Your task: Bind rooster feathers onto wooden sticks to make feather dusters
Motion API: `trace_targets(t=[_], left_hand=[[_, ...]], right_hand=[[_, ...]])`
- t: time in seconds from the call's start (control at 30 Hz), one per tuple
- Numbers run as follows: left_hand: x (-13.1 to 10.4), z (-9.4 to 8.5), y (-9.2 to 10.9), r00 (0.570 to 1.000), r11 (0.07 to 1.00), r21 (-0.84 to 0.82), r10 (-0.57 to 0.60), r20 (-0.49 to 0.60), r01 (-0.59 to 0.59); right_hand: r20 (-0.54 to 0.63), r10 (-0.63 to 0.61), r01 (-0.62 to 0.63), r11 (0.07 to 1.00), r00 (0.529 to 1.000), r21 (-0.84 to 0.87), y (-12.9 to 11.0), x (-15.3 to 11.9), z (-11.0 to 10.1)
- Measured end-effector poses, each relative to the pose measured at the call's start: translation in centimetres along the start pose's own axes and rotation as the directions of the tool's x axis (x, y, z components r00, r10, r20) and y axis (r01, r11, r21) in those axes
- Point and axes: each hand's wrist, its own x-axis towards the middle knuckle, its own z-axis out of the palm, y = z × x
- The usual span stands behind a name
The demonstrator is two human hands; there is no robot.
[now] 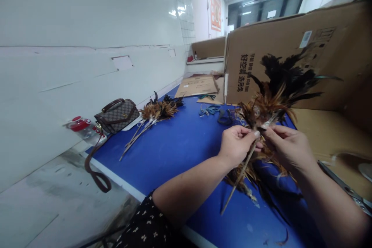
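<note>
My left hand is closed around the thin stick of a feather duster, close under its brown and black plumes. Thumb and fingers of my right hand pinch at the base of the same plumes, from the other side. Whether a single loose feather is between those fingertips is hidden. The bare stick slants down toward me. Beneath my hands, loose brown and dark feathers lie on the blue table.
Several finished-looking feather dusters lie left on the table, near a brown handbag and a red-capped bottle. A large cardboard box stands behind and to the right. Blue strips and flat cardboard lie at the back.
</note>
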Motion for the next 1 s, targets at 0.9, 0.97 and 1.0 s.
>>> trace_targets(t=[0.9,0.97,1.0], left_hand=[[-0.1,-0.5,1.3,0.995,0.984,0.176,-0.049,0.081,0.034],[-0.2,-0.6,1.6,0.993,0.98,0.189,-0.074,0.088,0.056],[-0.2,-0.7,1.7,0.991,0.977,0.2,-0.089,0.095,0.069]], right_hand=[[0.138,0.02,-0.03,0.997,0.99,0.067,0.7,-0.2,0.2],[0.159,0.037,-0.05,0.995,0.987,0.081,0.7,-0.3,0.3],[0.175,0.046,-0.063,0.994,0.983,0.089,0.6,-0.4,0.4]])
